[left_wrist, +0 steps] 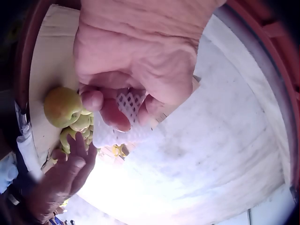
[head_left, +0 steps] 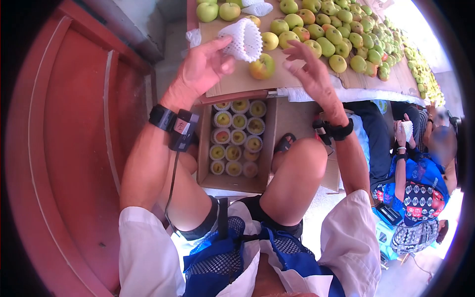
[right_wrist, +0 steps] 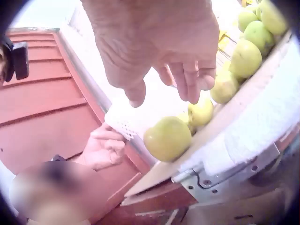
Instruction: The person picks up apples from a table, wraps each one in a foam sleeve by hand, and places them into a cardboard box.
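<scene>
A white foam net sleeve (head_left: 243, 39) is pinched by the left hand (head_left: 203, 69) above the table's near edge; its wide end faces right. In the left wrist view the left hand (left_wrist: 136, 56) has thumb and fingers around the net (left_wrist: 131, 110). The right hand (head_left: 311, 74) holds nothing, its fingers spread and slightly bent, to the right of a yellow-red apple (head_left: 262, 67) on the cardboard. In the right wrist view that apple (right_wrist: 168, 139) lies below the right hand (right_wrist: 161, 47), apart from it.
Many green and yellow apples (head_left: 334, 35) cover the cardboard-topped table (head_left: 237, 84). Below it, a carton (head_left: 203, 153) holds rows of netted apples. More foam nets (head_left: 257, 8) lie at the table's far left. Another person (head_left: 420, 173) sits at the right, holding a net. A red door (head_left: 74, 123) stands left.
</scene>
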{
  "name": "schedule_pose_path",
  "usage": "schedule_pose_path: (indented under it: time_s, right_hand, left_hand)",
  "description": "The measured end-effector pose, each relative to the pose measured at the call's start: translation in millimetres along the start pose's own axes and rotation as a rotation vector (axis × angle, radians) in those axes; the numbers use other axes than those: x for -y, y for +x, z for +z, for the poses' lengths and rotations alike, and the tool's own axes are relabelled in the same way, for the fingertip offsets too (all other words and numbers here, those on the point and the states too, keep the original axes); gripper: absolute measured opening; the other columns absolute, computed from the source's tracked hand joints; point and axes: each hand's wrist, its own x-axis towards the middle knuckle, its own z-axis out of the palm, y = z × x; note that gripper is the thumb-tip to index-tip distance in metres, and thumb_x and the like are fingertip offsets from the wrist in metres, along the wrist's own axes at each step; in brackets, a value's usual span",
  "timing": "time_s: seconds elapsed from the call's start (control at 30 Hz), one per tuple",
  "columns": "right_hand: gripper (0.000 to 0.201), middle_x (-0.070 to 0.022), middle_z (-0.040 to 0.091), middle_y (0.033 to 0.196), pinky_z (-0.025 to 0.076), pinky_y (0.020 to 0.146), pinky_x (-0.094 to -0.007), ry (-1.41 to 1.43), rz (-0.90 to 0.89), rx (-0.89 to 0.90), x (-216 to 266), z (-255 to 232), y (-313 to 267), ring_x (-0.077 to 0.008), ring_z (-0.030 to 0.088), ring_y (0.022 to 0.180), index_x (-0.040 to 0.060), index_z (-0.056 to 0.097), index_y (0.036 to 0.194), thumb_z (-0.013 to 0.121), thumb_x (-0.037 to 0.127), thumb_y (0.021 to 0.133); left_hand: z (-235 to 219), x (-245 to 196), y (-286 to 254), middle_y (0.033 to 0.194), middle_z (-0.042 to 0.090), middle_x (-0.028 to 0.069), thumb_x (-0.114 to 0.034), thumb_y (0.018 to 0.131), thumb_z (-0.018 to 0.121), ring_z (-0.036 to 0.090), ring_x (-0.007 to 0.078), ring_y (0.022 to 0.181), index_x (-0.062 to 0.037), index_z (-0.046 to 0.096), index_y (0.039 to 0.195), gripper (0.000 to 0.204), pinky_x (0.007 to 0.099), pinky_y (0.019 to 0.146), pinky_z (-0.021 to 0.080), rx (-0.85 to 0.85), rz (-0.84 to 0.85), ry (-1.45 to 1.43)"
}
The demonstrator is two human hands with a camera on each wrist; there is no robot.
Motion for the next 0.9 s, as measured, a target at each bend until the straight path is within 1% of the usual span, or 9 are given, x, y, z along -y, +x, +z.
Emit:
schedule_pose_path:
  time_s: [0.1,0.27,0.37,0.5,0.6,0.7,0.83,0.87,0.9]
  right_hand:
    - [0.048,-0.0071,0.070,0.119,0.048,0.083,-0.0280,0.253,0.144,0.069,45,-26,1,-0.0156,0.062,0.109,0.0036,0.057,0.140,0.056,0.037,0.106]
    - [0.060,-0.0091,0.065,0.130,0.050,0.091,-0.0326,0.692,0.401,0.247,82,-14,-4,-0.0192,0.062,0.116,-0.0007,0.057,0.138,0.047,0.049,0.107]
    - [0.055,-0.0096,0.065,0.127,0.048,0.097,-0.0348,0.650,0.214,0.259,75,-3,-6,-0.0200,0.062,0.114,-0.0009,0.056,0.136,0.043,0.046,0.110]
    - [0.048,-0.0083,0.066,0.123,0.047,0.100,-0.0359,1.017,0.402,0.281,81,1,1,-0.0195,0.062,0.111,0.0009,0.059,0.132,0.042,0.040,0.111]
    - [0.045,-0.0066,0.067,0.120,0.047,0.099,-0.0344,0.952,0.310,0.366,78,-1,9,-0.0180,0.062,0.110,0.0014,0.062,0.128,0.048,0.039,0.109]
    - [0.041,-0.0056,0.068,0.116,0.046,0.098,-0.0339,0.879,0.305,0.244,89,1,15,-0.0158,0.061,0.109,0.0016,0.065,0.124,0.054,0.037,0.107]
    - [0.037,-0.0055,0.070,0.109,0.049,0.088,-0.0275,0.892,0.221,0.261,92,4,32,-0.0136,0.064,0.099,0.0022,0.067,0.121,0.058,0.034,0.105]
    - [0.032,-0.0008,0.068,0.098,0.046,0.072,-0.0213,0.914,0.227,0.211,96,8,32,-0.0075,0.059,0.083,0.0041,0.069,0.113,0.062,0.034,0.104]
    - [0.033,-0.0027,0.068,0.102,0.048,0.078,-0.0242,0.938,0.221,0.213,91,9,32,-0.0104,0.061,0.089,0.0031,0.067,0.115,0.058,0.034,0.105]
  left_hand:
    - [13,2,0,0.105,0.069,0.0074,-0.022,0.102,0.059,0.047,0.0098,0.058,-0.0010,0.062,0.121,0.028,0.0249,0.059,0.039,0.182,-0.020,-0.008]
    - [39,8,-7,0.098,0.068,0.0075,-0.019,0.099,0.063,0.051,0.0098,0.059,0.0023,0.062,0.120,0.030,0.0219,0.053,0.036,0.330,-0.113,-0.051]
    - [39,11,-7,0.111,0.067,0.0085,-0.023,0.102,0.056,0.045,0.0071,0.053,0.0040,0.060,0.127,0.036,0.0223,0.061,0.040,0.492,-0.193,-0.003]
    - [40,7,-13,0.108,0.065,0.0073,-0.022,0.100,0.060,0.047,0.0067,0.055,0.0039,0.061,0.125,0.036,0.0213,0.059,0.040,0.420,-0.161,0.015]
    - [42,3,-16,0.100,0.066,0.0067,-0.020,0.097,0.063,0.050,0.0078,0.060,0.0034,0.062,0.123,0.034,0.0216,0.055,0.036,0.410,-0.156,-0.023]
    - [31,2,-11,0.107,0.067,0.0089,-0.020,0.099,0.062,0.049,0.0071,0.058,0.0023,0.061,0.125,0.034,0.0200,0.058,0.039,0.437,-0.102,-0.056]
    - [18,-6,-7,0.115,0.067,0.0143,-0.022,0.103,0.057,0.046,0.0069,0.052,0.0004,0.058,0.127,0.033,0.0208,0.061,0.041,0.397,-0.040,-0.096]
    - [14,-7,-4,0.115,0.067,0.0146,-0.022,0.103,0.057,0.045,0.0072,0.051,0.0001,0.058,0.127,0.033,0.0214,0.060,0.040,0.404,-0.032,-0.098]
    - [15,-8,-4,0.114,0.067,0.0150,-0.022,0.103,0.057,0.045,0.0076,0.051,-0.0001,0.058,0.128,0.033,0.0220,0.060,0.040,0.412,-0.024,-0.099]
